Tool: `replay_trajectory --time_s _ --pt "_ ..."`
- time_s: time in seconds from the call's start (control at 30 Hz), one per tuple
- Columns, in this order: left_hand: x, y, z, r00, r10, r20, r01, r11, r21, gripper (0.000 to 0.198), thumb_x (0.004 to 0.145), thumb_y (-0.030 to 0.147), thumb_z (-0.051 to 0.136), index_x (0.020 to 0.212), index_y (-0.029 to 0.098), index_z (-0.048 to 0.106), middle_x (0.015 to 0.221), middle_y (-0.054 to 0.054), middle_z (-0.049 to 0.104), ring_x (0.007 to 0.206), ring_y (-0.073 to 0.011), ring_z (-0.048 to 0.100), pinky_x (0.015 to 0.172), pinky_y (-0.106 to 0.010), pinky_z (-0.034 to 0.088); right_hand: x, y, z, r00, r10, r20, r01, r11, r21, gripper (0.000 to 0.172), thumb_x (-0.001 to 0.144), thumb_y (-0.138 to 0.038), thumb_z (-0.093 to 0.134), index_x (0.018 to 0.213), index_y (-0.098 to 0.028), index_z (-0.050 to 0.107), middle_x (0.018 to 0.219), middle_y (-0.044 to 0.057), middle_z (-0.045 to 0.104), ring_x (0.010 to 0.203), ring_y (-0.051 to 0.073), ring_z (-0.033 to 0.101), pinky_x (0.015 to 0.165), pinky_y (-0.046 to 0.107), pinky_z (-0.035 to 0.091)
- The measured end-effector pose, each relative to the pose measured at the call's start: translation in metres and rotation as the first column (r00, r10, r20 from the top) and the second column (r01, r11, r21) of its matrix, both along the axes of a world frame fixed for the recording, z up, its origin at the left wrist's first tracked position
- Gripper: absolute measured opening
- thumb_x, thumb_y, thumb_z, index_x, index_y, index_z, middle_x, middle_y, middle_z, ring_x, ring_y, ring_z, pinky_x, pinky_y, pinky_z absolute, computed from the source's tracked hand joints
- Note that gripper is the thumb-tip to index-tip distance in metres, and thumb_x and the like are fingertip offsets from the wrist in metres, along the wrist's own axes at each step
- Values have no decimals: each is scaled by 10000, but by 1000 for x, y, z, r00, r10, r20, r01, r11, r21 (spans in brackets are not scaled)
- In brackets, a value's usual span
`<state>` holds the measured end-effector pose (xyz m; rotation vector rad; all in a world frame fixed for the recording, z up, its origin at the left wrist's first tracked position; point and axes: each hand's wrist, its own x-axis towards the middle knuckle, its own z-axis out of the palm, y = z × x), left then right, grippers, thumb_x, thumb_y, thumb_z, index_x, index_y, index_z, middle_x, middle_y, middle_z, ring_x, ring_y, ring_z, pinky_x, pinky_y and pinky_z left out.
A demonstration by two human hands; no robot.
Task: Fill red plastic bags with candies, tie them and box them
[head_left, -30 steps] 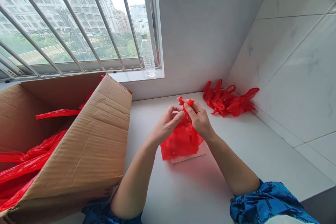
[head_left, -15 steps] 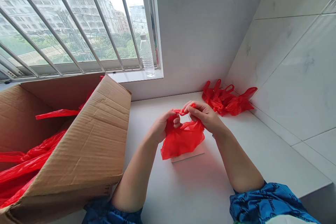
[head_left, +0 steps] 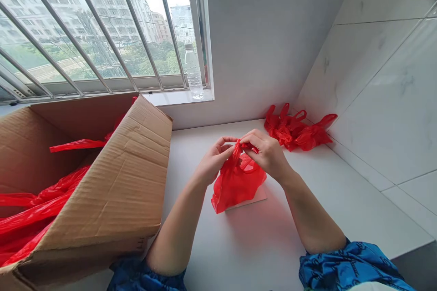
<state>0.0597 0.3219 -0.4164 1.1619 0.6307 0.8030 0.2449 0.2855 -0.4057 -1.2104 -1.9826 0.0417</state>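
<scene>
A thin red plastic bag (head_left: 239,185) hangs from both hands over the white counter, its top gathered between them. My left hand (head_left: 215,158) pinches the gathered top from the left with thumb and fingers. Close against it, my right hand (head_left: 265,151) is closed on the bag's handle part, fingertips nearly touching those of the left. Beneath the bag lies a flat, pale, book-like item (head_left: 251,199), mostly covered by it. What the bag contains, if anything, I cannot make out.
To the left stands an open cardboard box (head_left: 112,182) holding red plastic bags (head_left: 41,209). Several bunched red bags (head_left: 297,129) lie at the counter's back right corner, by the tiled wall. A clear bottle (head_left: 194,72) stands on the sill by the barred window.
Both hands have come together at the bag's top, the left hand shifting from a loop to the gathered plastic. The bag now hangs narrower at the top and slightly lower.
</scene>
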Motion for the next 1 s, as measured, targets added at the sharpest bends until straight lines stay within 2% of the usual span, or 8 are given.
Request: replay_trajectory --time_s 0.2,0.3,0.4,0.5,0.63,0.77,0.87,1.0 --pt "2 2 -4 995 98 -17 -95 989 117 346 787 413 768 1014 171 671 988 -71 717 743 -128 652 633 -220 489 4 -3 1 978 105 -183 -114 993 -41 91 948 -282 583 974 -223 647 1002 43 705 874 173 658 722 279 503" --pt "-1 6 -2 972 231 32 -233 952 197 302 755 373 794 939 167 672 912 -46 706 776 -131 649 696 -234 509 17 -8 7 930 170 -326 -208 974 -86 151 901 -375 663 886 -225 670 998 51 723 899 204 669 751 317 525" --pt "-10 13 -1 900 433 49 -424 847 321 256 737 326 797 884 174 653 840 -15 670 768 -125 636 747 -257 527 42 -18 16 914 108 -391 -179 972 -150 231 844 -430 725 770 -219 669 866 42 716 816 210 651 703 326 507" --pt "-21 23 -4 794 606 38 -549 689 474 208 755 318 765 841 179 637 824 -7 651 750 -125 620 732 -262 528 73 -31 24 946 -15 -324 -89 949 -304 291 818 -478 737 712 -220 657 723 17 643 686 176 573 597 302 431" --pt "-37 39 -15 641 767 -20 -585 505 634 155 808 319 697 818 186 617 811 -6 650 757 -132 621 706 -252 516 104 -43 26 977 -88 -194 -31 843 -536 342 818 -534 712 697 -220 650 735 22 628 689 172 550 564 286 384" --pt "-44 48 -28 562 825 -59 -569 437 696 131 824 306 669 816 190 608 804 -8 655 765 -144 629 700 -258 521 108 -45 28 989 -91 -119 -10 752 -659 371 832 -572 674 709 -223 662 776 23 655 786 199 597 625 290 421" --pt "-39 49 -33 573 819 -39 -585 442 680 152 836 330 665 867 193 606 830 -19 660 794 -155 646 731 -281 540 99 -36 30 983 -9 -183 -125 697 -706 352 829 -570 676 796 -220 689 835 33 683 868 220 625 729 325 471" --pt "-28 47 -37 742 669 47 -589 617 523 363 844 403 669 1122 212 535 1089 -68 654 878 -161 680 820 -331 568 90 -10 15 931 98 -352 -331 636 -698 390 886 -553 601 1048 -209 692 1047 76 705 967 232 653 915 398 489"
